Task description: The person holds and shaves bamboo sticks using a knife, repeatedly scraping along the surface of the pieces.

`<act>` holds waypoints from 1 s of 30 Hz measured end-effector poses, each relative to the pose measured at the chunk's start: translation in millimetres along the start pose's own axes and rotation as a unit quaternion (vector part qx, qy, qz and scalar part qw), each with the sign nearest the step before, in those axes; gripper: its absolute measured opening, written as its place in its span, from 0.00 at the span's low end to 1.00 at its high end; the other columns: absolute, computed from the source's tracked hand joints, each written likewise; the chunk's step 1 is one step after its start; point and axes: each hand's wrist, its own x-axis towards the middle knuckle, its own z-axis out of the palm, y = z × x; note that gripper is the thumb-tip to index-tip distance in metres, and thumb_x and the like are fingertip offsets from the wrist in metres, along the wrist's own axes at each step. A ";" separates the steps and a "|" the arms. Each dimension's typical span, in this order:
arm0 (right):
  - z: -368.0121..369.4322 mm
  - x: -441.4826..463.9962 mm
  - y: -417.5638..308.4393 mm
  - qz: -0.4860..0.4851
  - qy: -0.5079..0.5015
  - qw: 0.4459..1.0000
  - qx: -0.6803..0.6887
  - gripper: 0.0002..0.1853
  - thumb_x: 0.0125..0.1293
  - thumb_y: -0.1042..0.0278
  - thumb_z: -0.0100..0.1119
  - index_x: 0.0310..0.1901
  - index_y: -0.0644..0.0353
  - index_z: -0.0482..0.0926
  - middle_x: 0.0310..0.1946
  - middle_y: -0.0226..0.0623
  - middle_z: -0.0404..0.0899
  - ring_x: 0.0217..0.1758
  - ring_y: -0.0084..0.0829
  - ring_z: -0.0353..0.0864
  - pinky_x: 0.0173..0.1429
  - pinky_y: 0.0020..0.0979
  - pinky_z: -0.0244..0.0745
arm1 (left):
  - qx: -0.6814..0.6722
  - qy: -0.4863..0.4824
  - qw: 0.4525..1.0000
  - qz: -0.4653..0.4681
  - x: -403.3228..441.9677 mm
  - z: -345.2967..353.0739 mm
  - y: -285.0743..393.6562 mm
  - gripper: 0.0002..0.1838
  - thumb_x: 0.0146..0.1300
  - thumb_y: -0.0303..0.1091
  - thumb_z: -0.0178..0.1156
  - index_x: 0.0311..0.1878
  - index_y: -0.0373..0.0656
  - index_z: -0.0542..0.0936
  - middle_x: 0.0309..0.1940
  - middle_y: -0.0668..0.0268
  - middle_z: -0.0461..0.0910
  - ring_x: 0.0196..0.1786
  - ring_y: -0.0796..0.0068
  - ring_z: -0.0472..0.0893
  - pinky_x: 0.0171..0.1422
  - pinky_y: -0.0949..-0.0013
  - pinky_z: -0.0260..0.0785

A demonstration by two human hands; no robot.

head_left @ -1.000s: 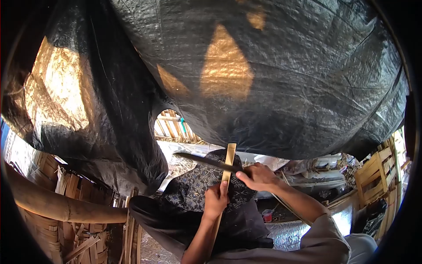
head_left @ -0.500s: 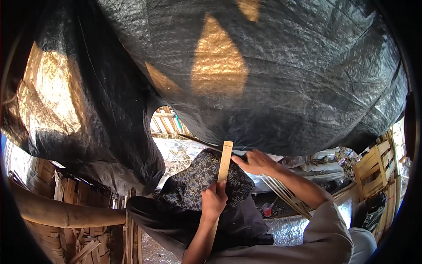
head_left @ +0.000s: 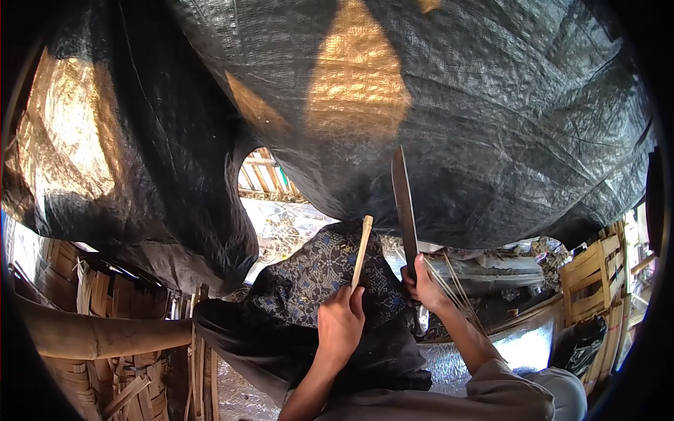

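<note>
A pale bamboo strip (head_left: pixel 361 254) stands nearly upright in my left hand (head_left: pixel 340 323), whose fingers are wrapped round it; its narrow edge faces the camera. To the right, my right hand (head_left: pixel 425 286) grips the handle of a long machete (head_left: pixel 404 203), its dark blade pointing up and apart from the strip. Dark patterned cloth (head_left: pixel 309 278) covers my lap behind both hands. Thin pale strips (head_left: pixel 455 286) extend beside my right forearm.
A large black tarp (head_left: pixel 491 140) hangs low in front. On the left lies a thick bamboo pole (head_left: pixel 112 337) by woven bamboo (head_left: pixel 76 382). A slatted wooden crate (head_left: pixel 592 278) and a black plastic bag (head_left: pixel 584 344) are at the right. Silvery sheeting (head_left: pixel 449 367) lies below.
The machete has swung from lying across the strip to upright on the right, with my right hand lower. My left hand has turned the strip edge-on.
</note>
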 end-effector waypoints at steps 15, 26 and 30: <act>30.0 3.0 -73.8 -0.274 0.027 0.722 -0.634 0.35 0.53 0.27 0.50 0.33 0.59 0.82 0.17 0.44 0.77 0.26 0.43 0.81 0.35 0.42 0.75 | -0.058 0.086 0.994 0.017 -12.6 15.2 2.7 0.05 0.54 0.18 0.58 0.36 0.31 0.76 0.19 0.52 0.70 0.19 0.55 0.72 0.22 0.60 0.60; 47.0 -15.7 -77.8 -0.214 -0.056 0.738 -0.638 0.34 0.53 0.30 0.51 0.26 0.62 0.80 0.17 0.49 0.76 0.26 0.48 0.81 0.34 0.43 0.76 | -0.079 0.072 0.994 0.009 -16.1 14.2 -3.1 0.08 0.55 0.18 0.56 0.40 0.34 0.77 0.22 0.50 0.72 0.24 0.50 0.75 0.25 0.57 0.64; 23.8 6.4 -78.4 -0.242 0.042 0.735 -0.632 0.32 0.54 0.31 0.51 0.27 0.60 0.81 0.17 0.50 0.76 0.26 0.48 0.81 0.33 0.44 0.76 | -0.087 0.074 0.993 0.023 -13.3 11.3 -1.7 0.08 0.55 0.18 0.57 0.40 0.34 0.77 0.21 0.51 0.73 0.22 0.52 0.75 0.23 0.59 0.63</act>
